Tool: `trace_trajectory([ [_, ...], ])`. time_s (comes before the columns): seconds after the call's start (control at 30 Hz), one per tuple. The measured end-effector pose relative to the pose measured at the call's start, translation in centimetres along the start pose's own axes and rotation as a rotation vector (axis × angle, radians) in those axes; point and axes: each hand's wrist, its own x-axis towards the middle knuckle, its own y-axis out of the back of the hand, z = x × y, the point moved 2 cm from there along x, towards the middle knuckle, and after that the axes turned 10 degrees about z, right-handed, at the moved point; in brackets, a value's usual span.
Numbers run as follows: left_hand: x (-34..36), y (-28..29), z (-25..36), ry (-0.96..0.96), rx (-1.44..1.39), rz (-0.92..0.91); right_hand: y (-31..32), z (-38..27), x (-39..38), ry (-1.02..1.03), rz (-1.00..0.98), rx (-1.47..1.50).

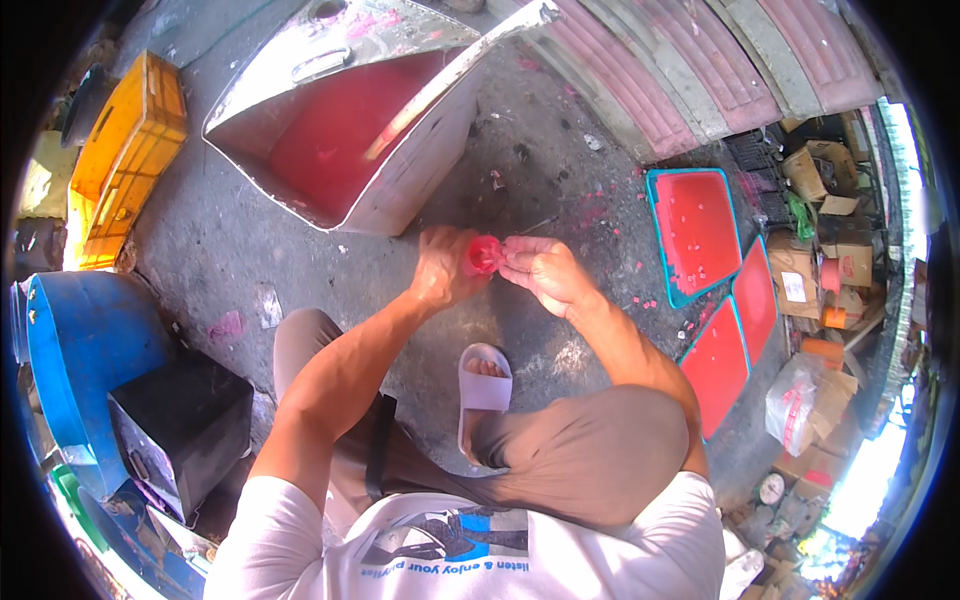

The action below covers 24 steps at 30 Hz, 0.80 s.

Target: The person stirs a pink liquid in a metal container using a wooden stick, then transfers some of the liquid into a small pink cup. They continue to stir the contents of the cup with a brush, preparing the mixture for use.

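Note:
In front of me, my left hand (442,266) is wrapped around a small, round, red cup-like piece (484,254) whose opening faces up. My right hand (545,270) meets its right edge with the fingers pressed together, and pinkish-red colour shows at the fingertips. Whether a separate small bit is pinched there is too fine to tell. Just beyond my hands stands a large whitish bin (415,165) with red liquid (335,125) inside. A long pale stick (455,75) leans in it, its lower end in the liquid.
To the right, teal-edged trays (655,225) filled with red lie on the stained floor, with small red bits beside them. Ridged panels (690,70) stand beyond. A yellow crate (130,160), blue drum (90,340) and black box (185,430) line the left; cardboard boxes (820,175) crowd the right.

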Motion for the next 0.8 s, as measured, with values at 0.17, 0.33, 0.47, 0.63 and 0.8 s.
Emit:
trace_trajectory([
  [0.17,0.0,0.4,0.1,0.019,-0.004,-0.024,1.3,1.1,0.0,0.032,0.1,-0.205],
  [0.33,-0.1,1.6,0.4,-0.004,-0.104,-0.063,0.8,0.9,0.5,0.267,0.286,-0.382],
  [0.47,-1.2,1.6,-1.1,-0.033,-0.112,-0.045,-2.0,-0.9,-1.6,0.609,0.15,-0.79],
  [0.63,-0.8,1.7,-0.1,-0.073,-0.144,-0.041,-2.1,-4.1,-4.8,0.828,0.018,-1.054],
  [0.8,0.4,2.1,1.1,-0.09,-0.148,-0.03,-1.7,-5.7,-6.5,1.153,-0.154,-1.462],
])
